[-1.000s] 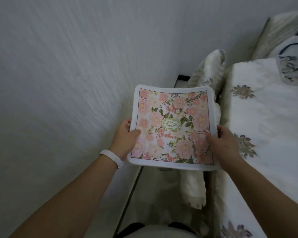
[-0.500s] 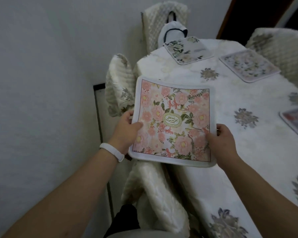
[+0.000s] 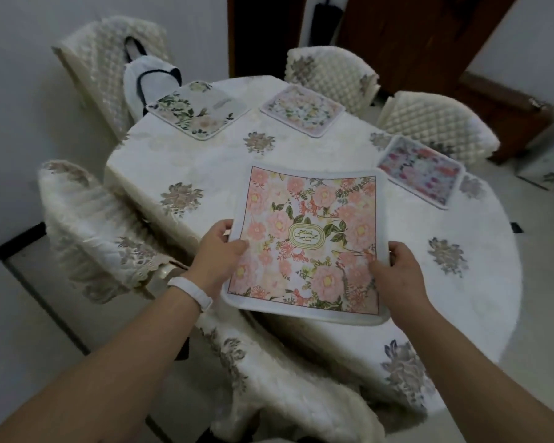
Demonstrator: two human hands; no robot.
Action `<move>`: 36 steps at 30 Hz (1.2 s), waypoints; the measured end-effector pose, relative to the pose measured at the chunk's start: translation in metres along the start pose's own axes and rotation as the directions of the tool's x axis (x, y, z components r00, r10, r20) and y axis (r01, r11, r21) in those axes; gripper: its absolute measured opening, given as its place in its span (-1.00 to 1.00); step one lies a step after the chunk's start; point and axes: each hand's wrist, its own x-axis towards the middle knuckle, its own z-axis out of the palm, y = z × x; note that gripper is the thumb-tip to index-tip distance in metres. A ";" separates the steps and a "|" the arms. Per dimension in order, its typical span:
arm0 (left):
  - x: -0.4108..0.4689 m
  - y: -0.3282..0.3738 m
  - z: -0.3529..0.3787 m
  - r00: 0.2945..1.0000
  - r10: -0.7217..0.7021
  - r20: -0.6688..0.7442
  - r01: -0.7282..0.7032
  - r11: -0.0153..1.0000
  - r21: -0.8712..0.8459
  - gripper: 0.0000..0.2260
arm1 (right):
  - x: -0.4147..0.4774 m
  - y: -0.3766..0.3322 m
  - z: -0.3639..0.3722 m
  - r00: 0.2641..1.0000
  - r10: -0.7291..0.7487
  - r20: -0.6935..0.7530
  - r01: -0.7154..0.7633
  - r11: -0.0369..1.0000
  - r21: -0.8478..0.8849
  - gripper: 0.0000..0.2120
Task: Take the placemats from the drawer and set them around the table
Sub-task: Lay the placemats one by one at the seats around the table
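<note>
Head view: both hands carry a pink floral placemat (image 3: 307,241) over the near edge of the tabletop (image 3: 333,148). The left hand (image 3: 218,254) pinches its left edge, thumb on top and fingers underneath; the right hand (image 3: 397,270) grips the right edge the same way, thumb lying on the print. The mat sits roughly level, far edge a little higher, and whether its near edge touches the cloth is hard to tell. A white band (image 3: 191,290) circles the left wrist.

Against half a second ago, the view has swung right and the whole tabletop now opens up. The mat, then over the tabletop's left edge by the left chair (image 3: 87,225), now hangs further in over the cloth. The grip looks the same on both sides.

Three mats already lie flat on the cloth: a green-leafed mat (image 3: 195,111) far left, a pale mat (image 3: 303,110) at the far middle, and a red-and-purple mat (image 3: 421,169) to the right, which earlier only peeked in at the frame edge. Quilted chairs ring the tabletop, with a near chair (image 3: 285,388) just under the forearms.
</note>
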 end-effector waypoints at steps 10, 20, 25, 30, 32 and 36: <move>0.002 0.025 0.055 0.979 0.050 0.199 -0.082 0.984 0.159 -0.76 | -0.028 0.036 -0.049 0.982 0.097 -0.162 -0.078 0.990 0.119 -0.83; 0.007 0.047 0.063 0.975 0.115 0.190 -0.160 0.957 0.241 -0.76 | -0.020 0.039 -0.045 0.979 0.135 -0.153 -0.097 0.967 0.234 -0.82; 0.033 0.041 0.046 0.976 0.074 0.202 -0.129 0.954 0.271 -0.75 | -0.016 0.036 -0.019 0.976 0.167 -0.139 -0.129 0.961 0.245 -0.82; 0.083 0.034 0.009 0.974 0.051 0.221 -0.116 0.950 0.289 -0.74 | 0.001 0.019 0.035 0.969 0.214 -0.127 -0.177 0.950 0.257 -0.83; 0.112 0.034 -0.018 0.973 0.040 0.226 -0.106 0.952 0.288 -0.75 | 0.012 0.006 0.069 0.965 0.228 -0.129 -0.190 0.948 0.256 -0.84; 0.182 0.035 -0.079 0.968 0.009 0.251 -0.087 0.949 0.303 -0.75 | 0.033 -0.024 0.151 0.953 0.272 -0.133 -0.233 0.940 0.250 -0.83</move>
